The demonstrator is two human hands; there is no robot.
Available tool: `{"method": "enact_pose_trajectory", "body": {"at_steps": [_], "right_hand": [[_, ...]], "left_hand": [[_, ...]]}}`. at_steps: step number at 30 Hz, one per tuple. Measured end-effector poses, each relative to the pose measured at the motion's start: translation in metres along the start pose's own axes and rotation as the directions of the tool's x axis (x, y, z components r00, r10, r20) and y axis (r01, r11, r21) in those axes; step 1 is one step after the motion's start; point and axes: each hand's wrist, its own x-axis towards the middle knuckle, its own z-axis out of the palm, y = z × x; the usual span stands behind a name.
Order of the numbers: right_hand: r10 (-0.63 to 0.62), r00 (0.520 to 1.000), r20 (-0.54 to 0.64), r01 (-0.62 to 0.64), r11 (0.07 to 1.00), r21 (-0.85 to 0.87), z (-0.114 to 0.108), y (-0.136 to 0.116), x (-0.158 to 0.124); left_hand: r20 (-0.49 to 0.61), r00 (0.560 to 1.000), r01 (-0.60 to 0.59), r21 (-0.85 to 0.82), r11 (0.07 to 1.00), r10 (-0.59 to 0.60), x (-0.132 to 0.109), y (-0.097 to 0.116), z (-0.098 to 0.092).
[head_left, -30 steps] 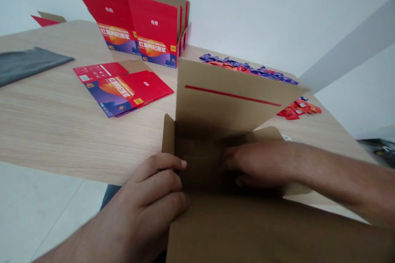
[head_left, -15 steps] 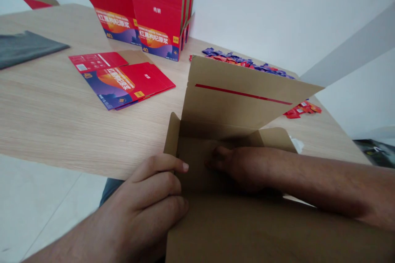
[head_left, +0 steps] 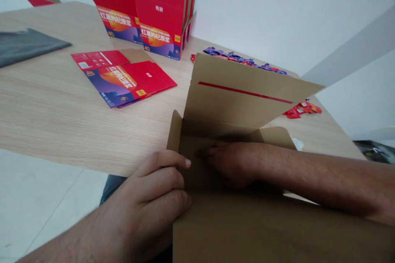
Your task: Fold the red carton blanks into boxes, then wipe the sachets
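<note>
Flattened cartons [head_left: 123, 84] lie on the bench [head_left: 92, 131], upright red cartons [head_left: 162, 20] behind, contents not visible; the left hand [head_left: 154, 197] is closed on the left end of the open cardboard box [head_left: 240, 107], set at the bench's near edge. Inside, the right hand [head_left: 234, 162] has reached further left over the last second, fingers straighter, so work appears centred there; shadow hides whether it grips anything, and no contents can be made out. Right of the raised flap, red sachets [head_left: 300, 110] lie heaped.
</note>
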Motion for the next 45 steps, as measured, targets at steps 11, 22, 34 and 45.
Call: {"method": "enact_pose_trajectory", "body": {"at_steps": [11, 22, 34, 45], "right_hand": [[-0.02, 0.996, 0.082, 0.021, 1.0, -0.02, 0.009, 0.001, -0.002], [-0.031, 0.997, 0.066, 0.036, 0.996, -0.081, 0.002, 0.004, 0.005], [-0.15, 0.989, 0.011, 0.15, 0.989, 0.0, 0.01, 0.009, 0.022], [-0.03, 0.992, 0.124, 0.029, 1.0, 0.012, -0.004, 0.011, -0.014]], "left_hand": [[0.026, 1.0, -0.009, 0.01, 1.0, 0.009, -0.001, 0.0, -0.001], [0.032, 0.999, 0.019, 0.013, 1.0, -0.019, -0.002, -0.001, 0.001], [0.04, 0.999, 0.005, 0.01, 1.0, -0.006, -0.001, -0.003, -0.002], [-0.004, 0.998, 0.068, 0.062, 0.996, -0.067, -0.004, 0.003, 0.001]]}}
